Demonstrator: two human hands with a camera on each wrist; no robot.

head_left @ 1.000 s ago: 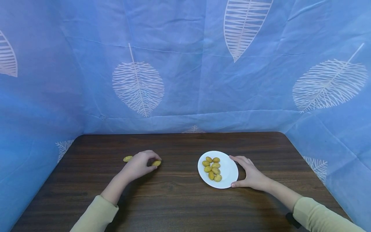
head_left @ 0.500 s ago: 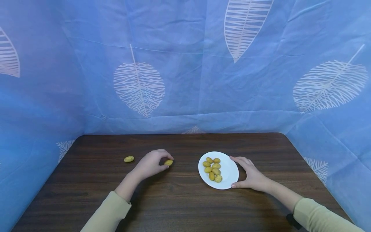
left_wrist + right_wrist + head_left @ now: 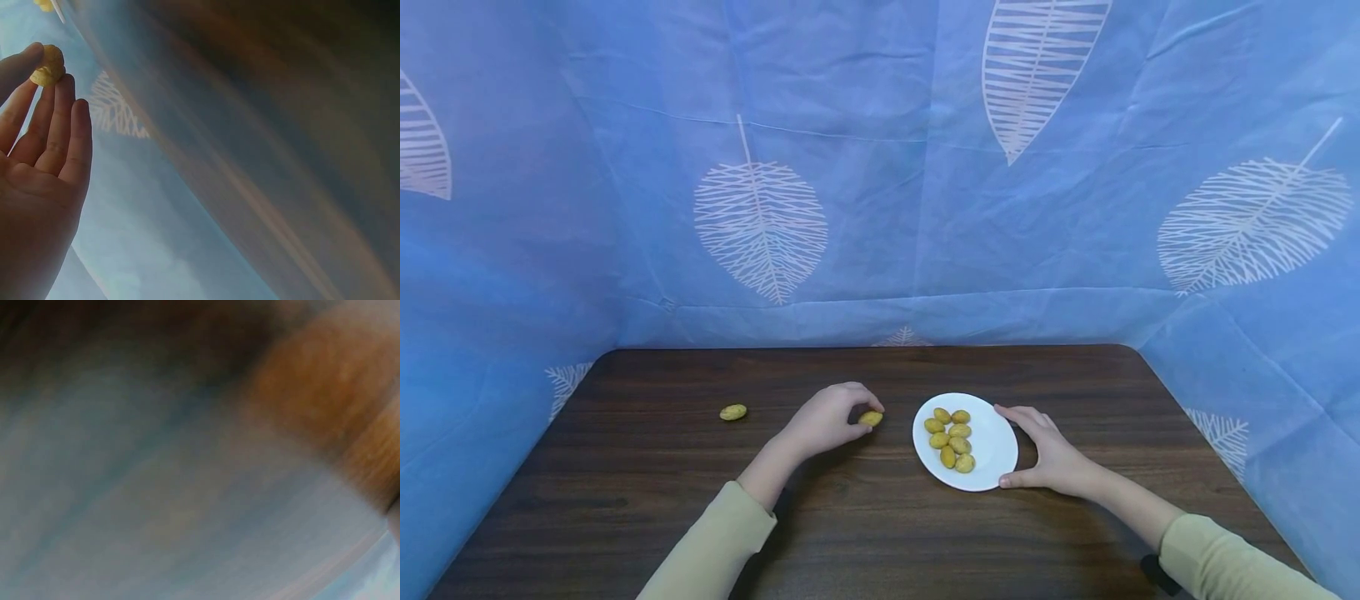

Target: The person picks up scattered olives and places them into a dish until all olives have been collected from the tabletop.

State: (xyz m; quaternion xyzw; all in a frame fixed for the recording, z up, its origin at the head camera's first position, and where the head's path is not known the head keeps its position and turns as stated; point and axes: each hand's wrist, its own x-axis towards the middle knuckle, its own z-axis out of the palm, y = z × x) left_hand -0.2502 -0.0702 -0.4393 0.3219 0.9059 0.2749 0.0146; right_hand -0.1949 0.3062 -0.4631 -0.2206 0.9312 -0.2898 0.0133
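My left hand [image 3: 827,423] pinches a small yellow oval fruit [image 3: 871,418] between thumb and fingertips, just left of the white plate [image 3: 1000,446]. In the left wrist view the fruit [image 3: 49,65] looks wrinkled, and the other fingers [image 3: 81,134] stretch out beneath it. My right hand [image 3: 1052,454] holds the plate by its right rim, with the thumb low and the fingers higher up. Several similar yellow fruits [image 3: 959,431] lie on the plate's left half. The right wrist view is blurred and shows almost nothing of the hand.
One more yellow fruit [image 3: 733,412] lies on the dark wooden table [image 3: 625,500], left of my left hand. A blue cloth [image 3: 880,208] with white leaf prints hangs behind and beside the table. Below the right sleeve [image 3: 1217,550] shows a small black object [image 3: 1159,575].
My left hand has carried the pinched fruit rightward, from near the lone fruit to close beside the plate. The right hand and the plate have stayed in place.
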